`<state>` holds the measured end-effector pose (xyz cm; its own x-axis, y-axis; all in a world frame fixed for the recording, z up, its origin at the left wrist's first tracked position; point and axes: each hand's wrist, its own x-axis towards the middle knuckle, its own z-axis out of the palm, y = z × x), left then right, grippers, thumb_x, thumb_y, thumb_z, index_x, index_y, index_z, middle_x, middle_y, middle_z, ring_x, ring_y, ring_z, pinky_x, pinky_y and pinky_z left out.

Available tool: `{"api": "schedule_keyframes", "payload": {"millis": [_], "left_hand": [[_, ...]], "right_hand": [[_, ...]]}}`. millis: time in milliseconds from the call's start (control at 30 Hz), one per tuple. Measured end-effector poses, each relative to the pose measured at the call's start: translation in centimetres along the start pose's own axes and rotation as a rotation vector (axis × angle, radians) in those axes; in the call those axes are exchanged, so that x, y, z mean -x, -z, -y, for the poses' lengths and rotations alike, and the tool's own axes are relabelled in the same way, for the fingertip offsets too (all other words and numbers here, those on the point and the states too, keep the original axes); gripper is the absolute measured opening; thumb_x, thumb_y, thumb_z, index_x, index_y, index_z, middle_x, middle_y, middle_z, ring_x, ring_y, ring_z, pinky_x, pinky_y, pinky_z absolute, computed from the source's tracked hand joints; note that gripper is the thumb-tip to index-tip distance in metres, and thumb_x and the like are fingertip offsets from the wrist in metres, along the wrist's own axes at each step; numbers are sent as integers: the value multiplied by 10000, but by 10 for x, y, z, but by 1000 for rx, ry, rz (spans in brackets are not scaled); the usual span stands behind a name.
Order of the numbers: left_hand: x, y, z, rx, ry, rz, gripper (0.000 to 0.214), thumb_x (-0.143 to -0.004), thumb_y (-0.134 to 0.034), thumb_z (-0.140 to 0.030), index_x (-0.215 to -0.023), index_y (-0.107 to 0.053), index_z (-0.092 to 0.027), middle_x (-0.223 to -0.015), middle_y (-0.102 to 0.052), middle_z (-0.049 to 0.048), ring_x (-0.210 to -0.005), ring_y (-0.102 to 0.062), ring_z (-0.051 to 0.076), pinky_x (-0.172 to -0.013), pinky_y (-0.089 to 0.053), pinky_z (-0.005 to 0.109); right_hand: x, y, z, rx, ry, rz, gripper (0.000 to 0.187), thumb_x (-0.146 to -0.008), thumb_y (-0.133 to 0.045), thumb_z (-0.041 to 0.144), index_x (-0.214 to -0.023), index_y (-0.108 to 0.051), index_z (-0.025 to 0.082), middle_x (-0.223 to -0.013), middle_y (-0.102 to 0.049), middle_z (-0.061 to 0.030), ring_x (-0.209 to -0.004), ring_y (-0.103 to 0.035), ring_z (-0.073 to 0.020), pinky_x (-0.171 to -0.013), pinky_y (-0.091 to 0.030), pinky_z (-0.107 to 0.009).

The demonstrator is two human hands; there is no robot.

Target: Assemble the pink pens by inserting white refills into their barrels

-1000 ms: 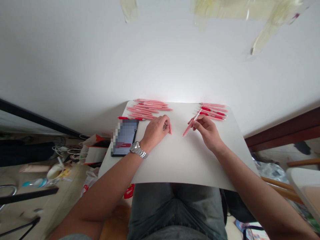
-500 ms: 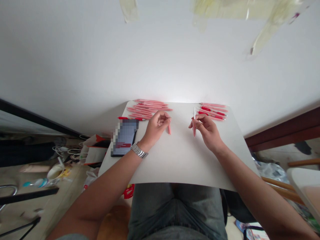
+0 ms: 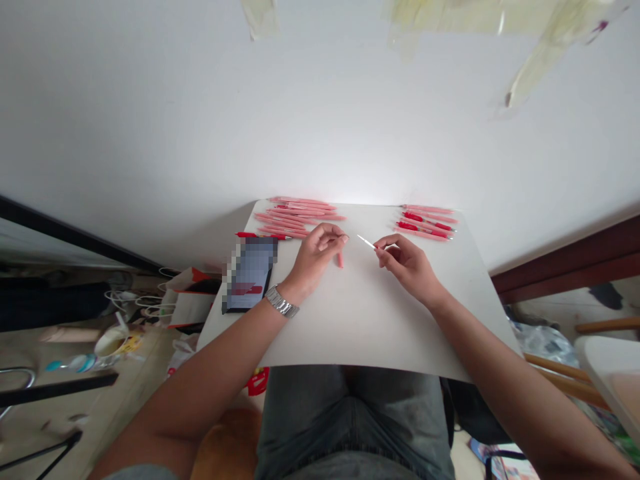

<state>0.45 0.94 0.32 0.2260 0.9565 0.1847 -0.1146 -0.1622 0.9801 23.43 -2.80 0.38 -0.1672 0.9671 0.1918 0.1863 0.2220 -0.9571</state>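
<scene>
My right hand (image 3: 407,263) pinches a pen refill (image 3: 367,241), whose slim white end points left towards my other hand. A bit of red shows at my fingertips, and the fingers cover the rest. My left hand (image 3: 320,257) has its thumb and forefinger pressed together over the table; what lies in that pinch is too small to name. Just below those fingers is a short pink pen barrel piece (image 3: 341,259); I cannot tell whether it rests on the table or is held.
Several pink pens (image 3: 300,217) lie at the table's back left, and more pink and red pens (image 3: 425,225) at the back right. A red pen (image 3: 247,235) is above a dark tablet (image 3: 250,277). The white table (image 3: 350,327) meets a wall (image 3: 320,120).
My right hand has tilted the refill from upright to slanting left, its white end now nearer my left hand. My left hand has shifted slightly right, still pinched.
</scene>
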Motion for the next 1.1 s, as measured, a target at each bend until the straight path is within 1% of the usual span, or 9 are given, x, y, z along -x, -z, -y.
{"api": "schedule_keyframes", "payload": {"millis": [100,300,567,767,900,1100], "left_hand": [[1,-1,-1,47,-3,9,219,-919,-742,-361,-982,-601,-207,-896,-627,-5,-632,-593,95,-633,-534,270],[2,-2,0,105,-14,-7,199,-920,-750,-327,-985,-618,-194,-929,-623,-1,-628,-587,84,-610,-526,254],[1,-2,0,114,-10,-15,194,-909,-763,-316,-975,-625,-197,-906,-617,-3,-627,-596,91,-601,-519,257],[0,-2,-1,103,-1,-16,207,-917,-755,-331,-985,-609,-201,-895,-628,-15,-595,-592,77,-610,-511,249],[1,-1,-1,100,-1,-11,216,-913,-761,-340,-982,-610,-201,-882,-627,-13,-610,-590,84,-621,-525,253],[1,0,1,86,-13,11,203,-923,-753,-333,-992,-617,-199,-921,-634,-7,-617,-608,85,-630,-527,260]], "right_hand": [[0,-1,-1,28,-12,30,302,-959,-711,536,-1067,-681,255,-790,-608,-1,-696,-564,-168,-606,-424,-319],[-1,-2,-2,94,-14,28,302,-962,-702,507,-1048,-676,219,-796,-613,-1,-665,-508,-138,-617,-396,-303],[-2,-2,-1,127,-13,-1,312,-952,-696,512,-1035,-675,212,-789,-617,-11,-691,-533,-151,-625,-411,-302],[-2,-2,-2,136,-13,-5,300,-950,-701,500,-1030,-676,212,-793,-610,-6,-687,-530,-145,-633,-410,-300],[-2,-2,-2,153,-16,-13,306,-948,-699,507,-1025,-675,213,-785,-608,-6,-680,-528,-146,-630,-408,-302],[-3,-2,-1,153,-23,-3,298,-952,-690,501,-1025,-676,213,-780,-611,-8,-684,-532,-150,-628,-409,-302]]}}
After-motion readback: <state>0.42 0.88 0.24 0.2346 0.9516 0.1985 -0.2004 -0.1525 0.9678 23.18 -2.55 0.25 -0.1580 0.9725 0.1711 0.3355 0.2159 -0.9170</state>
